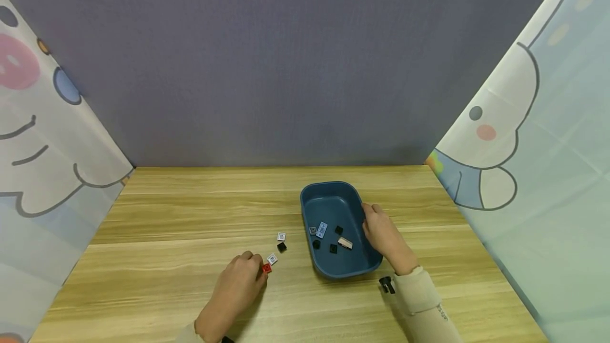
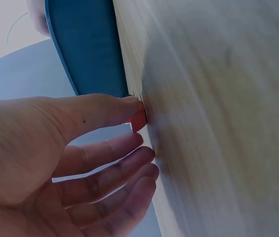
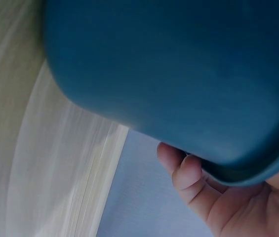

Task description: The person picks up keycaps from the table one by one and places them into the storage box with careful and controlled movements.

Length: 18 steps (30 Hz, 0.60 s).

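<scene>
With thumb and index finger on either side of it, my left hand (image 1: 240,281) pinches a small red block (image 1: 267,268) on the table; the left wrist view shows the thumb against the red block (image 2: 139,118). Beside it lie a white square tile (image 1: 272,259), a small black block (image 1: 282,247) and another white tile (image 1: 281,236). My right hand (image 1: 385,234) grips the right wall of a blue plastic tray (image 1: 333,274), its fingers curled around the outside in the right wrist view. The tray's inside is hidden there.
Inside the tray are several small pieces: black blocks (image 1: 339,229), a light blue rectangular piece (image 1: 321,230), a whitish bar (image 1: 345,243) and a grey square (image 1: 312,231). A black object (image 1: 387,285) shows by the right sleeve. A grey panel (image 1: 286,68) borders the wooden table's (image 1: 167,216) back.
</scene>
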Tool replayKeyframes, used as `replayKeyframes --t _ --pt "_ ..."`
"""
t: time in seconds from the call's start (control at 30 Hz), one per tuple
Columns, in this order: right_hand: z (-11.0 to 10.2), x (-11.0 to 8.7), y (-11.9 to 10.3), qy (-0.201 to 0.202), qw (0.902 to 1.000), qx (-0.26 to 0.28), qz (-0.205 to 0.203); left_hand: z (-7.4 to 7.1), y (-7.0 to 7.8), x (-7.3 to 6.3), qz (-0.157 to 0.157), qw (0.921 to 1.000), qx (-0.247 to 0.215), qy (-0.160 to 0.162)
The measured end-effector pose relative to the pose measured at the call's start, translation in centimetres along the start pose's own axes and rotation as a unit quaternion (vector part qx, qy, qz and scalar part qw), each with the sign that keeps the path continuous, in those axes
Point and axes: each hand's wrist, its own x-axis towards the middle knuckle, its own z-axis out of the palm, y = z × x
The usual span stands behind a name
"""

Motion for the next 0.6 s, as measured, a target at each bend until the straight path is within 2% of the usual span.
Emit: replayKeyframes --t 0.33,0.6 --pt "0.12 0.01 0.09 -0.009 0.9999 0.001 0.005 0.05 -0.04 0.03 -0.003 1.0000 0.003 -0.002" --pt "0.05 0.05 0.09 -0.007 1.0000 0.000 0.006 -0.37 -0.26 0.04 -0.001 0.9998 -0.019 -0.002"
